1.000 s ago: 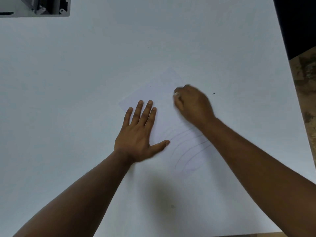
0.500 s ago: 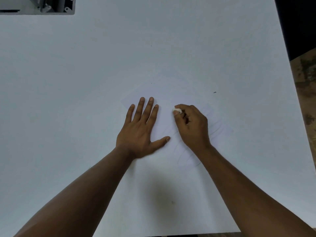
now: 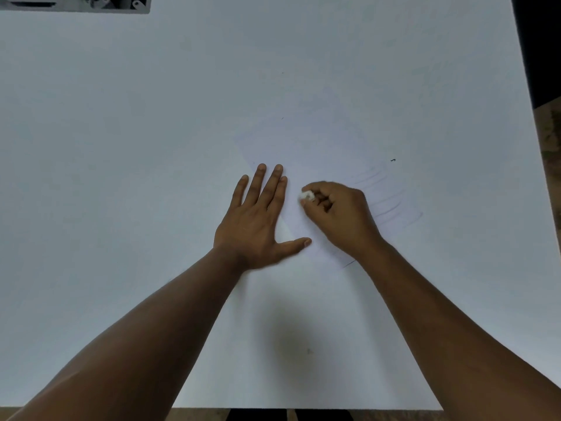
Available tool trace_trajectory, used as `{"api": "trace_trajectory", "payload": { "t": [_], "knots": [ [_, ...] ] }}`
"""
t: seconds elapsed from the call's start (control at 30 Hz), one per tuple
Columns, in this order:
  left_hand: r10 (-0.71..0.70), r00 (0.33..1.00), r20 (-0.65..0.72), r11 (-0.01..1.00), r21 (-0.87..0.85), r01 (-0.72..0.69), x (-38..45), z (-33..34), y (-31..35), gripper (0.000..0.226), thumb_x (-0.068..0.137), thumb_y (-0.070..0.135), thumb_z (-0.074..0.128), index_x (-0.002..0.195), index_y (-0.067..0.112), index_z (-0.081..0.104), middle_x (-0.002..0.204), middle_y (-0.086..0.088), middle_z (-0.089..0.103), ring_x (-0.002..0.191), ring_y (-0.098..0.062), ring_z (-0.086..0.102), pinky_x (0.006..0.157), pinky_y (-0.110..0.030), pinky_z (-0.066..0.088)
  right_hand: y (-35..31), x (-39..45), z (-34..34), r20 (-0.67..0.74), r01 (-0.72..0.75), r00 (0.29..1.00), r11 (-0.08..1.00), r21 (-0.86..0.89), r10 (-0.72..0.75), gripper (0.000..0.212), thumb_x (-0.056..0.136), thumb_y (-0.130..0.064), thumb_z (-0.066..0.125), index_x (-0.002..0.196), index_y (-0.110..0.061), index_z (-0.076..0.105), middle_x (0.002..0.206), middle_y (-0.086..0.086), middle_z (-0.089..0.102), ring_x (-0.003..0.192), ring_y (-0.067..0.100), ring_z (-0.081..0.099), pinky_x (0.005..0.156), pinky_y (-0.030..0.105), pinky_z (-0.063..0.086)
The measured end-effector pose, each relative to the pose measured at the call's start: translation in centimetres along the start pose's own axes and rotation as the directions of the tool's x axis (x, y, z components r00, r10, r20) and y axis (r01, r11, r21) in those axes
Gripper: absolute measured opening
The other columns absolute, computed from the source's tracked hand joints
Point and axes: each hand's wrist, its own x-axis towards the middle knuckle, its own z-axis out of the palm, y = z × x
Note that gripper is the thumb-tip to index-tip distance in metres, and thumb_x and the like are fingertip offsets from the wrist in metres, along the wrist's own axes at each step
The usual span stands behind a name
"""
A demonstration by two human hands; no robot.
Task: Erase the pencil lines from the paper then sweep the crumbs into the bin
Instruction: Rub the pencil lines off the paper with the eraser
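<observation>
Eraser (image 3: pixel 307 196): small, white, pinched at the curled fingertips of the right hand (image 3: pixel 338 218), tip down on the paper (image 3: pixel 315 147). Paper: white sheet, faint against the white table (image 3: pixel 121 147), lying under both hands and reaching beyond the pinch. Pencil lines (image 3: pixel 385 199): faint curved strokes just right of the gripping hand. Left hand (image 3: pixel 258 223): flat on the paper just left of the eraser, fingers straight, thumb spread. No legible writing or brand. Grey fixture (image 3: pixel 76 4): far upper left.
</observation>
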Motion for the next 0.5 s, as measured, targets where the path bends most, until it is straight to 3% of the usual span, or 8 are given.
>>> {"api": "trace_trajectory", "payload": {
  "t": [0.17, 0.27, 0.37, 0.5],
  "knots": [
    [0.007, 1.000, -0.016, 1.000, -0.009, -0.007, 0.0, 0.1, 0.0, 0.113, 0.087, 0.090, 0.021, 0.165, 0.009, 0.008, 0.173, -0.005, -0.006, 0.159, -0.024, -0.014, 0.128, -0.053, 0.004, -0.5, -0.5, 1.5, 0.109, 0.211, 0.976, 0.941, -0.265, -0.188, 0.014, 0.094, -0.021, 0.058, 0.086, -0.015, 0.067, 0.070, -0.003, 0.058, 0.064, 0.014, 0.053, 0.063, 0.036, 0.050],
    [-0.002, 1.000, -0.005, 1.000, 0.002, 0.002, 0.0, 0.0, 0.1, 0.113, 0.087, 0.090, 0.023, 0.164, 0.009, 0.005, 0.173, -0.004, -0.010, 0.158, -0.024, -0.017, 0.128, -0.052, 0.002, 0.1, 0.9, 0.8, -0.062, 0.109, 0.987, 0.909, -0.403, -0.146, 0.021, 0.094, -0.019, 0.052, 0.081, -0.010, 0.065, 0.070, 0.004, 0.059, 0.062, 0.023, 0.055, 0.061, 0.039, 0.050],
    [-0.001, 1.000, -0.004, 1.000, 0.005, 0.001, 0.0, -0.1, 0.1, 0.113, 0.087, 0.090, 0.022, 0.165, 0.009, 0.004, 0.173, -0.004, -0.011, 0.158, -0.023, -0.019, 0.128, -0.052, 0.001, 0.8, 1.9, 0.0, -0.154, 0.020, 0.984, 0.920, -0.391, -0.086, 0.026, 0.095, -0.022, 0.049, 0.078, -0.009, 0.063, 0.068, 0.005, 0.060, 0.061, 0.024, 0.055, 0.060, 0.041, 0.050],
    [0.019, 0.999, -0.029, 1.000, 0.000, -0.019, 0.0, 0.1, -0.1, 0.112, 0.087, 0.087, 0.026, 0.164, 0.007, 0.011, 0.173, -0.006, -0.003, 0.159, -0.027, -0.011, 0.128, -0.054, 0.005, -1.3, -0.9, 2.7, 0.072, 0.204, 0.979, 0.913, -0.353, -0.191, 0.021, 0.096, -0.022, 0.052, 0.090, -0.011, 0.068, 0.073, 0.004, 0.061, 0.064, 0.023, 0.057, 0.060, 0.036, 0.050]
  ]
}}
